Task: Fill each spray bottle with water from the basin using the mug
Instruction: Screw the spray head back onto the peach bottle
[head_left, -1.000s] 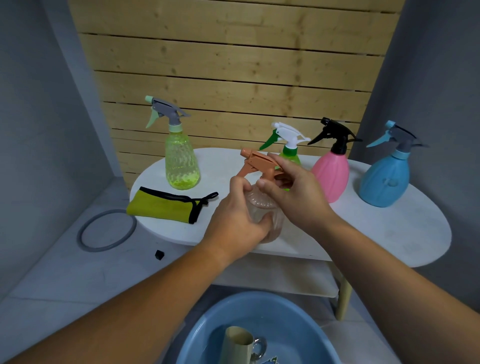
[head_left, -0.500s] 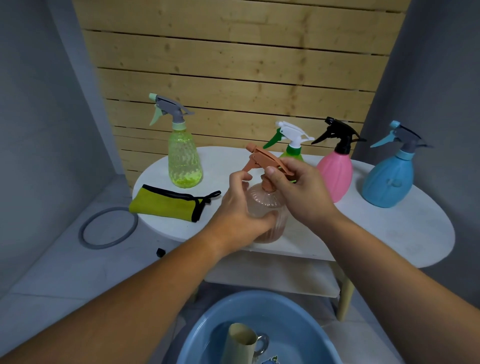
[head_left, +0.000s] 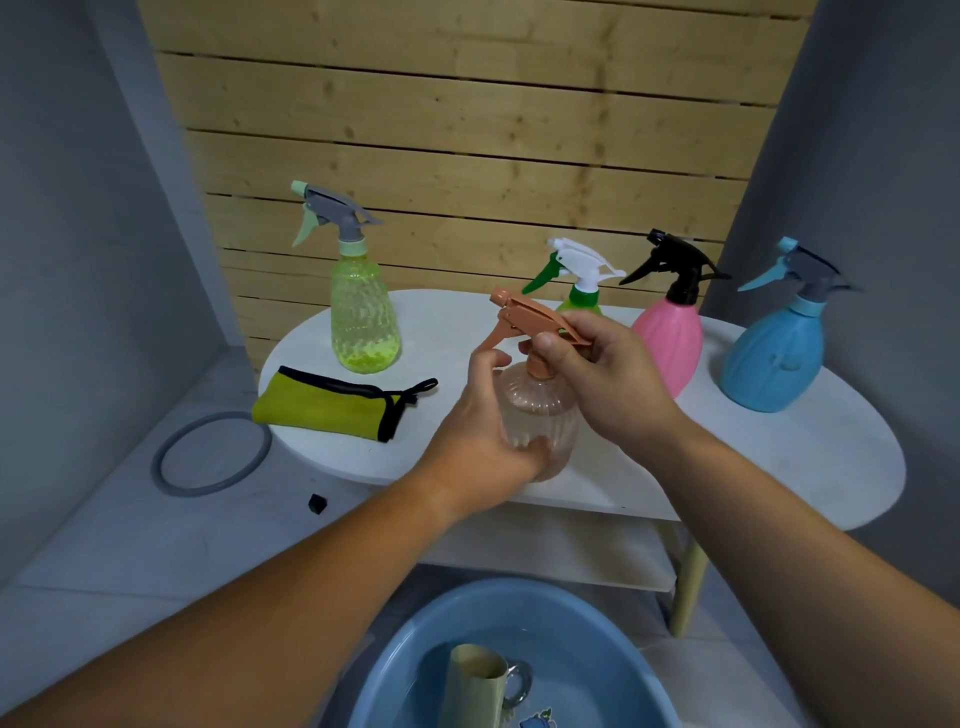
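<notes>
A grey ring (head_left: 210, 453) lay on the pale floor at the far left, with a small black object (head_left: 317, 503) just to its right. A white oval table (head_left: 779, 457) stood against a wooden slat wall (head_left: 467, 156). On the table's left end lay a folded yellow-green cloth (head_left: 322, 408) with black trim, and behind it stood a translucent yellow-green spray bottle (head_left: 363, 332) with a grey trigger head. Near the table's front edge, in the middle, the left hand (head_left: 488, 441) was wrapped around the ribbed body of a clear peach spray bottle (head_left: 540, 410), which stood upright. The right hand (head_left: 608, 379) pinched that bottle's peach trigger head (head_left: 530, 317) at the neck, thumb in front. Below, nearest the viewer, a blue basin (head_left: 597, 639) sat on the floor, and a beige mug (head_left: 478, 686) with a metal handle stood inside it. Behind the right hand, a green bottle with a white trigger head (head_left: 584, 283) was mostly hidden. To its right stood a pink spray bottle (head_left: 672, 343) with a black head, and farthest right a blue spray bottle (head_left: 774, 358) with a grey head.
</notes>
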